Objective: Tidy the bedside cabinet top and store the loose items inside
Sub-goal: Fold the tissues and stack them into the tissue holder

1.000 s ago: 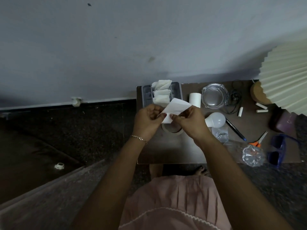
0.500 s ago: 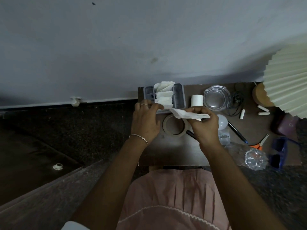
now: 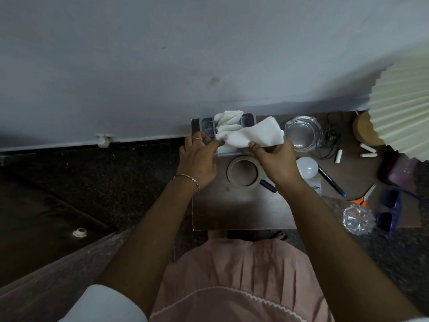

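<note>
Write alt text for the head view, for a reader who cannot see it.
A left hand and a right hand hold a white tissue over a grey box of tissues on a cabinet top; a tape roll lies nearby.

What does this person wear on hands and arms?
Both forearms are bare. The left hand has a thin ring on one finger and a fine chain bracelet at the wrist. The right hand shows no jewellery. A white sleeve tops the left arm.
</note>
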`<move>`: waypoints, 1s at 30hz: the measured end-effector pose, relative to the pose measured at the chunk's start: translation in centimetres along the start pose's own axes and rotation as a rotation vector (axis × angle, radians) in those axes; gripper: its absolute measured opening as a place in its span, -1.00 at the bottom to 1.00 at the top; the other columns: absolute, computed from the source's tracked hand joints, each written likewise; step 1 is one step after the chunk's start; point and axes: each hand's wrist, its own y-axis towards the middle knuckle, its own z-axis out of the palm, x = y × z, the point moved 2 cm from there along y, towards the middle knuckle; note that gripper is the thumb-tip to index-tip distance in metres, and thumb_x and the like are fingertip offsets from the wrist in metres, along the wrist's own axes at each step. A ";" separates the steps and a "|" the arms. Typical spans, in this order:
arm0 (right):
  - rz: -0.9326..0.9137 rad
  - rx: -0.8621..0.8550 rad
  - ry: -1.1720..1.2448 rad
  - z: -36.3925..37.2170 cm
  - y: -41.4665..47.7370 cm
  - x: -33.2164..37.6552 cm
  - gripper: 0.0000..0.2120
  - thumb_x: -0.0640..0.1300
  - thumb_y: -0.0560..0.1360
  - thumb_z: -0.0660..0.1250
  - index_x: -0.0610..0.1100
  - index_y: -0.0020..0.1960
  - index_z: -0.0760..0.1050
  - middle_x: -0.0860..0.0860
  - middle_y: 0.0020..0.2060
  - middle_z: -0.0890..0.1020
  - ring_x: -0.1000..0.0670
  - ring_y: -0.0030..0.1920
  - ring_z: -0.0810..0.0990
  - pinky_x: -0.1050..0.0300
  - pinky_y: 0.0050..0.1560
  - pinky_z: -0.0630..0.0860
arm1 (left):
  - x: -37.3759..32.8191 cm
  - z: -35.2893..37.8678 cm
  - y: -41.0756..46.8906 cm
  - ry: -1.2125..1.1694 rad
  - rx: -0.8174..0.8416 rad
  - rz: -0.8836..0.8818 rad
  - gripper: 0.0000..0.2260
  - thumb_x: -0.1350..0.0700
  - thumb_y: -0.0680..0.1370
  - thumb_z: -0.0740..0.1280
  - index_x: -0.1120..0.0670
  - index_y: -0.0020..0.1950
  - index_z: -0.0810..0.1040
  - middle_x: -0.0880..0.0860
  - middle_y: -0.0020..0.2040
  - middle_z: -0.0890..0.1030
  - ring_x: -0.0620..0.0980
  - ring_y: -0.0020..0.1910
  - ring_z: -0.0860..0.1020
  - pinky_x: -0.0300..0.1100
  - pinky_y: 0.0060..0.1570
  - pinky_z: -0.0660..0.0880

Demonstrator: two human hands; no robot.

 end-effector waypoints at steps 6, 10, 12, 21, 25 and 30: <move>-0.110 0.015 -0.413 1.0 1.3 -0.4 -0.66 -0.17 0.48 0.40 -0.19 0.24 0.49 -0.10 0.10 0.62 -0.11 0.13 0.56 0.12 0.06 0.45 | 0.3 0.2 0.1 -0.003 0.003 0.014 -0.45 0.24 0.44 0.28 -0.12 0.40 0.35 0.09 0.30 0.30 0.12 0.29 0.24 -0.01 0.23 0.27; -0.209 0.042 -0.568 1.8 1.8 -0.2 -0.67 -0.19 0.49 0.38 -0.20 0.24 0.50 -0.14 0.10 0.62 -0.14 0.11 0.55 0.30 -0.08 0.29 | 0.5 0.3 0.2 0.005 0.003 0.020 -0.47 0.21 0.44 0.29 -0.09 0.39 0.36 0.09 0.30 0.30 0.12 0.28 0.24 -0.01 0.21 0.28; -0.242 0.077 -0.619 2.0 2.0 -0.2 -0.70 -0.20 0.49 0.37 -0.20 0.22 0.50 -0.15 0.08 0.64 -0.16 0.08 0.56 0.29 -0.10 0.29 | 0.5 0.3 0.3 0.007 0.003 0.022 -0.47 0.19 0.44 0.30 -0.08 0.40 0.35 0.10 0.31 0.29 0.13 0.28 0.25 0.00 0.21 0.28; -0.305 0.199 -0.765 2.1 2.4 -0.4 -0.77 -0.20 0.50 0.36 -0.17 0.15 0.53 -0.13 0.07 0.64 -0.14 0.07 0.58 0.15 -0.07 0.40 | 0.5 0.1 0.6 -0.002 -0.005 0.034 -0.52 0.15 0.45 0.31 0.00 0.36 0.37 0.12 0.32 0.31 0.15 0.30 0.25 0.02 0.23 0.29; -0.346 0.136 -0.763 2.0 2.3 -0.5 -0.75 -0.17 0.45 0.42 -0.17 0.12 0.54 -0.09 0.03 0.61 0.02 -0.07 0.49 0.21 -0.11 0.32 | 0.4 0.1 0.8 0.012 -0.017 0.029 -0.56 0.12 0.44 0.32 0.07 0.32 0.39 0.14 0.33 0.31 0.17 0.30 0.26 0.04 0.23 0.29; -0.389 0.075 -0.684 2.0 2.1 -0.5 -0.84 -0.26 0.44 0.37 -0.14 0.01 0.58 -0.03 -0.09 0.65 0.02 -0.15 0.53 0.23 -0.16 0.34 | 0.2 0.1 1.0 0.000 -0.033 0.027 -0.53 0.02 0.40 0.37 0.04 0.29 0.43 0.12 0.28 0.35 0.16 0.26 0.29 0.02 0.17 0.30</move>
